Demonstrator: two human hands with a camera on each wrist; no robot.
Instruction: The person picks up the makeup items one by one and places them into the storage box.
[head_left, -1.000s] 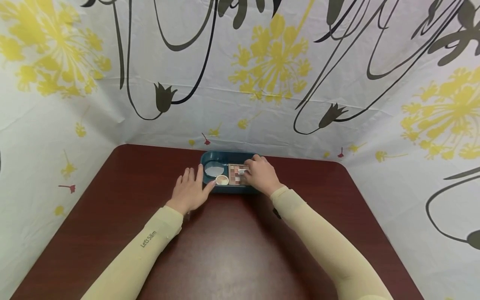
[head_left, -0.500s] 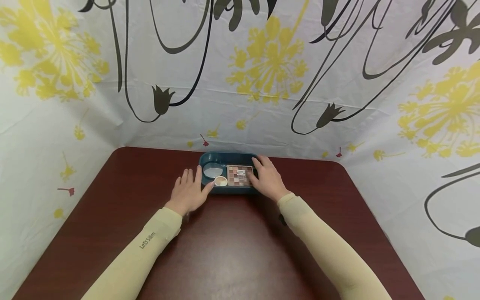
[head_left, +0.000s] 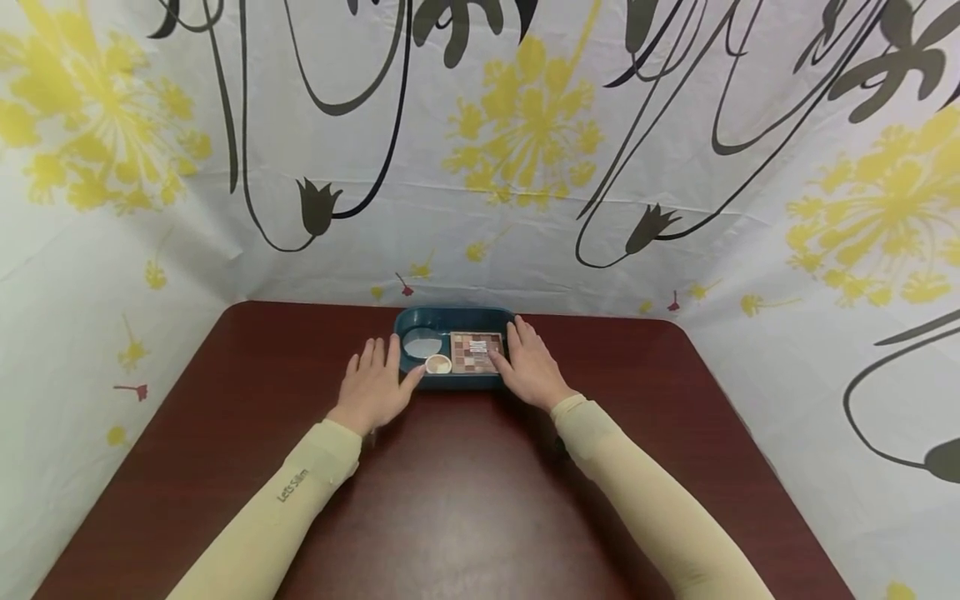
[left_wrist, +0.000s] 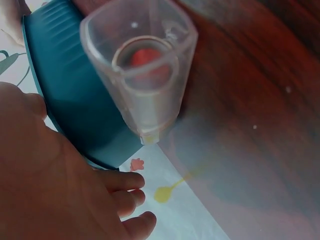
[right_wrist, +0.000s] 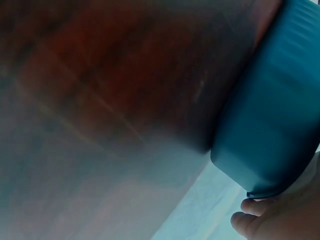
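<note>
A teal tray [head_left: 459,382] lies at the table's far side in the head view. Inside it are a square makeup palette [head_left: 467,358] with a grid of coloured pans, a small round compact [head_left: 438,365] and a pale oval piece [head_left: 422,343] of unclear kind. My left hand [head_left: 371,387] rests at the tray's left end, fingers straight and spread, thumb by the front corner near the compact. At the right end, my right hand [head_left: 536,371] lies with its fingers extended along the rim and its thumb reaching over the palette's edge.
The dark red-brown table [head_left: 465,492] runs up to a patterned white cloth [head_left: 480,167] behind and at both sides. Close to the left wrist camera is a clear plastic piece [left_wrist: 150,100] with a reddish spot inside, its kind unclear.
My right hand has moved off the palette to the tray's right end, its fingers straightening and uncovering the palette. The left hand stays at the left end. The head view has shifted slightly.
</note>
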